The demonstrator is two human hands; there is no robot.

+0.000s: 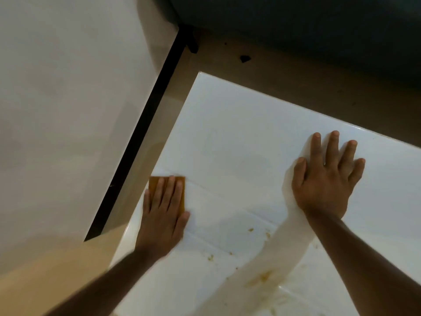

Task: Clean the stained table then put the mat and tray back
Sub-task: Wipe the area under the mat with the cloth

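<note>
The white glossy table [239, 124] fills the lower right of the head view. Orange-brown stains and crumbs [264, 277] lie near its front. My left hand [163, 215] lies flat with straight fingers on an orange sponge [155, 182] at the table's left edge. My right hand [328, 176] presses flat, fingers spread, on a long strip of white paper towel [280, 247]. The strip trails back under my forearm and over the stains. No mat or tray is in view.
A pale wall [68, 110] with a black skirting strip [141, 137] runs along the table's left side. A beige floor [296, 78] lies beyond the far edge, with a small dark object [245, 58] on it. A dark sofa [319, 26] stands behind.
</note>
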